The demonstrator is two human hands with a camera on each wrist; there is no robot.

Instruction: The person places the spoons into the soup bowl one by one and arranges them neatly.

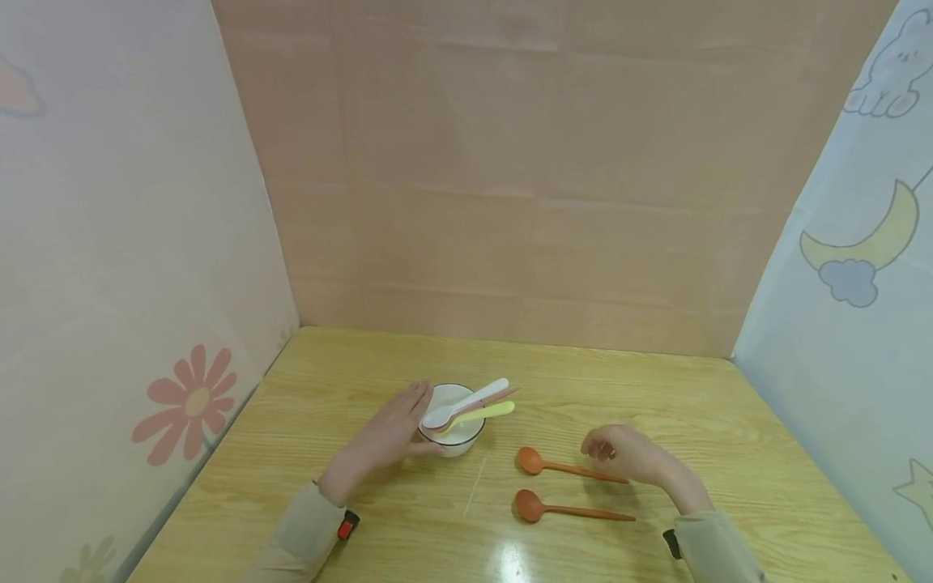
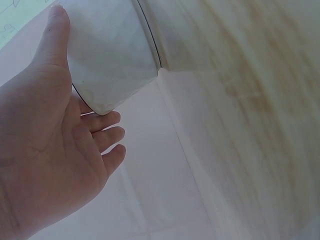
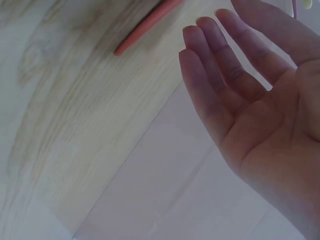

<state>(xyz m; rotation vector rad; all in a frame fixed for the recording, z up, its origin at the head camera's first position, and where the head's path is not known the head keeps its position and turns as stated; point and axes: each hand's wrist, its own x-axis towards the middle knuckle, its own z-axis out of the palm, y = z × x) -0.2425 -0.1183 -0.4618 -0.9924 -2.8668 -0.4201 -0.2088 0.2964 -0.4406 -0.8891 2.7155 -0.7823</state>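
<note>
A white bowl [image 1: 457,448] with a dark rim stands left of the table's middle. Across it lie a white spoon [image 1: 477,396], a yellow spoon [image 1: 498,410] and a pink utensil [image 1: 506,394] partly hidden between them. My left hand [image 1: 388,431] holds the bowl at its left side, thumb on the near side and fingers round the far side. Two orange-brown spoons, an upper one [image 1: 530,460] and a lower one [image 1: 529,506], lie with handles pointing right. Over the upper spoon's handle end hovers my right hand [image 1: 632,455], its fingers loosely bent and holding nothing.
The wooden table [image 1: 379,518] has a pinkish-brown backdrop [image 1: 510,178] behind it. Pale printed sheets, one with a flower [image 1: 195,402] and one with a moon [image 1: 885,239], close off the left and right sides.
</note>
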